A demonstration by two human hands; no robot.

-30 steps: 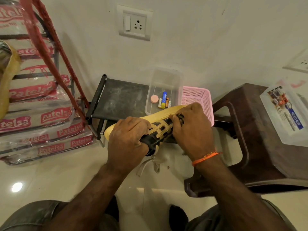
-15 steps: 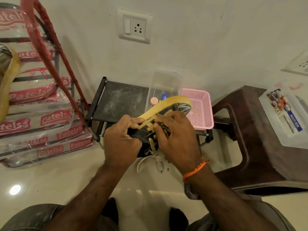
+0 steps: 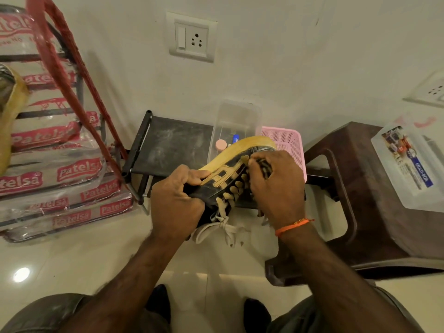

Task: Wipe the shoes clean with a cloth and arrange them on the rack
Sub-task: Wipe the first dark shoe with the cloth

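Shoe [image 3: 230,171] has gone from lying nearly level between the hands a second ago to tilted, toe up and away from the person, heel low in the left hand [image 3: 176,200]. Left hand has slid from over the upper to the heel end, thumb along the side. Right hand [image 3: 276,186], with the dark cloth [image 3: 263,165], has moved from the sole edge back onto the laces near the toe.

Right hand [image 3: 276,186] perhaps hides a cloth; shoe [image 3: 230,169] heel covered.
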